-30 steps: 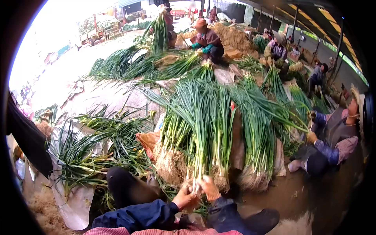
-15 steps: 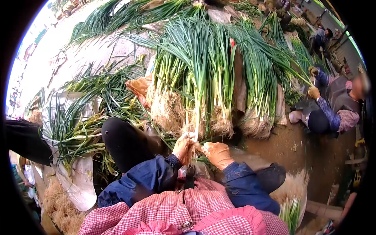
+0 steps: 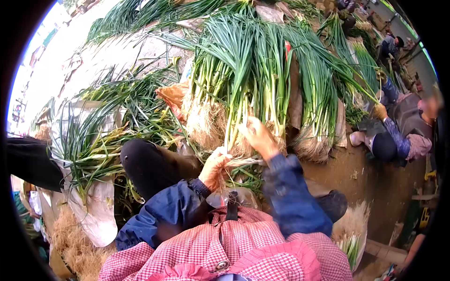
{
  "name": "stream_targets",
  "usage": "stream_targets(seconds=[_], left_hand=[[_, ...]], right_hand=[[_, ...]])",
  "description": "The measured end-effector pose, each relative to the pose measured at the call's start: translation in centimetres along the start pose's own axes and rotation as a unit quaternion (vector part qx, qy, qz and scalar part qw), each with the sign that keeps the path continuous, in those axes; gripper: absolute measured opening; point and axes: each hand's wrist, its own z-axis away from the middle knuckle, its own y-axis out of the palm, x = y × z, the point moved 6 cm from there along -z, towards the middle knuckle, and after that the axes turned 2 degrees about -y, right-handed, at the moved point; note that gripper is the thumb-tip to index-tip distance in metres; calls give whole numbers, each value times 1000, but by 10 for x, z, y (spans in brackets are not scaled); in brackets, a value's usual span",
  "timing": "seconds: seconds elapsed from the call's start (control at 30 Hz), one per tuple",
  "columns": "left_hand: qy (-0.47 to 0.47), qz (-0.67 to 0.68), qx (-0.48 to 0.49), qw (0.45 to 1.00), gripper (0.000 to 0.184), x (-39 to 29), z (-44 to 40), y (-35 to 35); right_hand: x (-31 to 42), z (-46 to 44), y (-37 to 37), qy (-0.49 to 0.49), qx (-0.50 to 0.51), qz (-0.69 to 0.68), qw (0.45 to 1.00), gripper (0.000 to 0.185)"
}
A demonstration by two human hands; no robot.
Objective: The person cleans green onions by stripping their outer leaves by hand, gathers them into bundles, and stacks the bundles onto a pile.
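Note:
My left hand (image 3: 214,169) is closed around the lower end of a long green onion (image 3: 229,129), whose leaves point away from me. Pale, stringy peel or roots (image 3: 243,162) stick out to the right of that hand. Up and to the right, my right hand (image 3: 259,139) has its fingers bent together at a pale stalk; the fingertips are partly blurred. Just beyond both hands lie thick bundles of green onions (image 3: 211,79), their bushy roots (image 3: 205,126) toward me.
Loose trimmed leaves (image 3: 98,145) heap up at left beside my knee (image 3: 143,164). More rooted onions (image 3: 349,229) lie at lower right, and a root pile (image 3: 75,239) at lower left. At right, a co-worker (image 3: 408,117) handles onions.
My right hand has left its place beside my left hand and moved up along the stalks. My left hand stays low, still gripping the onion. The view has shifted slightly.

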Motion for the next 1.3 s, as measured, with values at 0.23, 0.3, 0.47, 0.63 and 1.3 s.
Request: stream_targets(seconds=[0.23, 0.3, 0.47, 0.63, 1.3], left_hand=[[-159, 260, 204, 930, 21, 19, 13, 14], [-200, 324, 259, 888, 19, 23, 13, 26], [-118, 187, 112, 969, 25, 1, 6, 19], [-70, 48, 69, 994, 17, 3, 3, 29], [235, -570, -70, 784, 33, 10, -8, 9]], right_hand=[[7, -37, 7, 3, 5, -510, 860, 38], [10, -26, 11, -2, 57, -494, 868, 32], [6, 53, 23, -159, 40, 135, 977, 21], [-33, 88, 0, -71, 218, 256, 939, 35], [4, 92, -22, -127, -53, -236, 962, 12]])
